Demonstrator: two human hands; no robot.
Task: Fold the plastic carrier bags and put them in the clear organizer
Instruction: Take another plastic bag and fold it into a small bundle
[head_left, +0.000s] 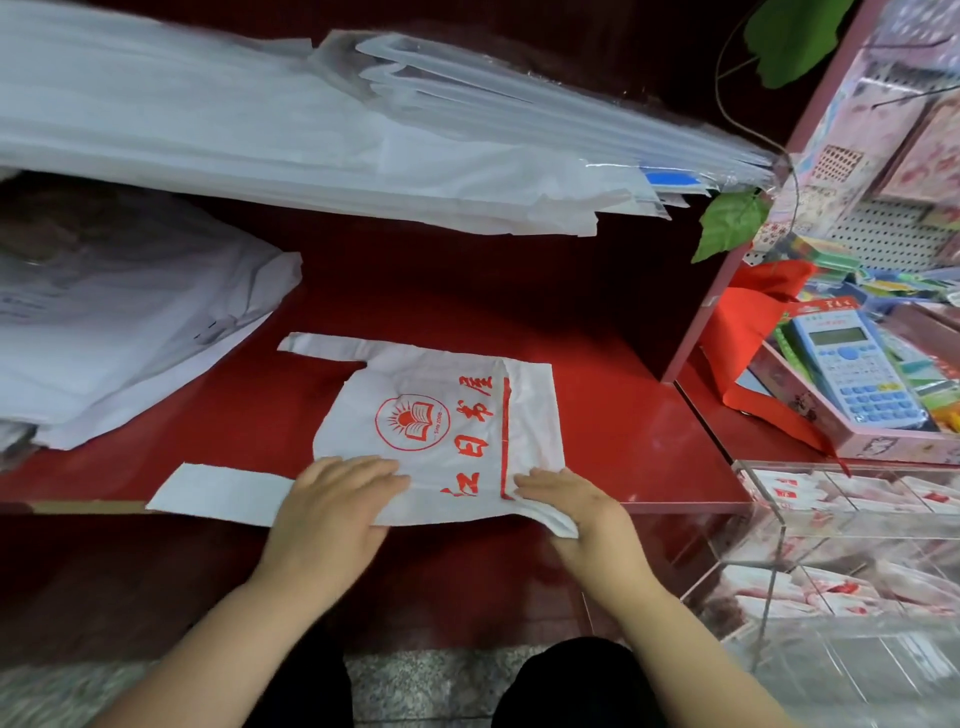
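My left hand lies flat, fingers straight and together, pressing the near edge of a white plastic carrier bag with red print. My right hand pinches that bag's near right corner, where the plastic is doubled up into a small fold against my thumb, with the fingers resting on top.

The bag lies flat on the glossy red counter, in front of me and near its front edge. Its long axis runs left to right: both handle strips point left, one at the far side, one at the near side beside my left wrist, while the bottom end points right, with a narrow flap turned over along it. The round red book emblem and the red characters face up.

Just right of the counter stands the clear acrylic organizer with divided compartments, holding folded white-and-red bags. Behind it a blue calculator rests in a pink box. Stacks of white plastic bags lie along the back and left.
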